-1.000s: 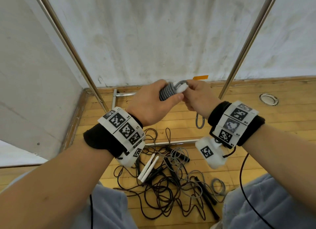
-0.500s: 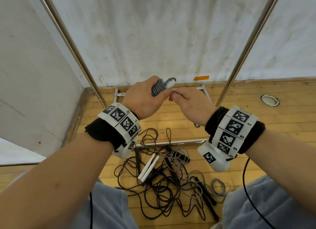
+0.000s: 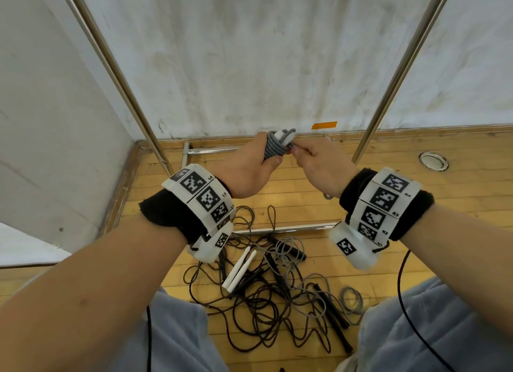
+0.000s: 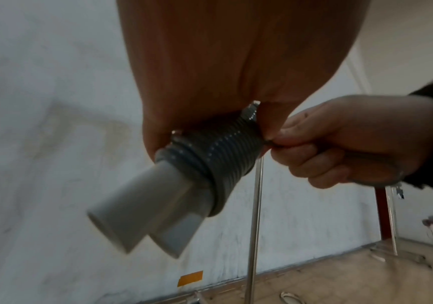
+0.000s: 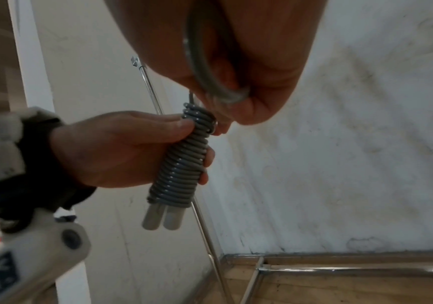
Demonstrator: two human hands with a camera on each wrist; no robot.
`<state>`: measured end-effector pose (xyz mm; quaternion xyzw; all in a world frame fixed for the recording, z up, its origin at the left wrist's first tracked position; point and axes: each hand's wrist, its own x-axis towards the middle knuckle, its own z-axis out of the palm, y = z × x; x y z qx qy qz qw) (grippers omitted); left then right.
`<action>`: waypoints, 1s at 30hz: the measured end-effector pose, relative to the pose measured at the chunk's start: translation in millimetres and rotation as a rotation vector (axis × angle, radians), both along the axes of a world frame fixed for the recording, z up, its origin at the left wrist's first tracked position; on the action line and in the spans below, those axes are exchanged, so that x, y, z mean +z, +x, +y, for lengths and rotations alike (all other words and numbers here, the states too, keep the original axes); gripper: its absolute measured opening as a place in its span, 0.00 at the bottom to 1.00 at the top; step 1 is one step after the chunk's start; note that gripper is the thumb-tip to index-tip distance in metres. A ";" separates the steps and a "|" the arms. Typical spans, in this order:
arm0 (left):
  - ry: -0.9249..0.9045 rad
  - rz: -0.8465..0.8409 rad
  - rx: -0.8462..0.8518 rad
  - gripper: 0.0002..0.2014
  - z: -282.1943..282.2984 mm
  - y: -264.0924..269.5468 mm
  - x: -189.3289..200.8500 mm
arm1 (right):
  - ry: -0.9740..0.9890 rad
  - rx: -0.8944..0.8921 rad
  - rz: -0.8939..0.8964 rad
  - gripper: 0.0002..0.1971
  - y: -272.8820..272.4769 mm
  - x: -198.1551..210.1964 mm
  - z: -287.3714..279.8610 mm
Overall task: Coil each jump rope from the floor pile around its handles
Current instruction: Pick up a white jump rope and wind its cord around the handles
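A grey jump rope is wound in tight coils round its two pale handles. My left hand grips this bundle round the coils, held up in front of the wall. My right hand pinches the rope's free end right beside the coils. On the floor below lies the pile of tangled dark and grey ropes, with two white handles and black handles among them.
Two slanted metal poles rise from a metal floor frame against the white wall. A round metal floor fitting sits at right and orange tape on the wall. My knees in grey-blue trousers flank the pile.
Both hands have risen and moved away from me with the bundle. The loose loop at the handle tips has been drawn in tight against the coils.
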<state>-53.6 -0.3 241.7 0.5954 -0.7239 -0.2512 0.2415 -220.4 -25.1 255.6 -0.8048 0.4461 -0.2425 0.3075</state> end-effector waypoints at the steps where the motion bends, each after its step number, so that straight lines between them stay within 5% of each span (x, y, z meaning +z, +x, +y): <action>1: -0.005 0.002 0.004 0.13 0.5 -0.8 0.6 | -0.017 0.001 0.020 0.16 0.0 1.1 -0.4; 4: -0.054 0.027 0.042 0.07 1.6 -0.4 3.9 | 0.007 0.004 -0.002 0.14 0.8 3.6 -2.8; 9: -0.105 0.093 0.136 0.09 2.9 4.0 14.9 | 0.173 0.044 -0.082 0.13 1.2 5.5 -6.0; 16: 0.070 0.247 0.126 0.11 5.5 -2.0 13.9 | 0.243 0.045 -0.160 0.14 6.4 5.7 -2.8; 22: -0.080 0.242 0.268 0.12 0.5 1.6 16.2 | 0.192 0.044 -0.121 0.10 4.5 -1.0 1.0; 30: 0.197 0.383 0.116 0.14 -3.0 -4.5 18.8 | 0.212 -0.035 -0.084 0.12 8.1 -2.0 -1.8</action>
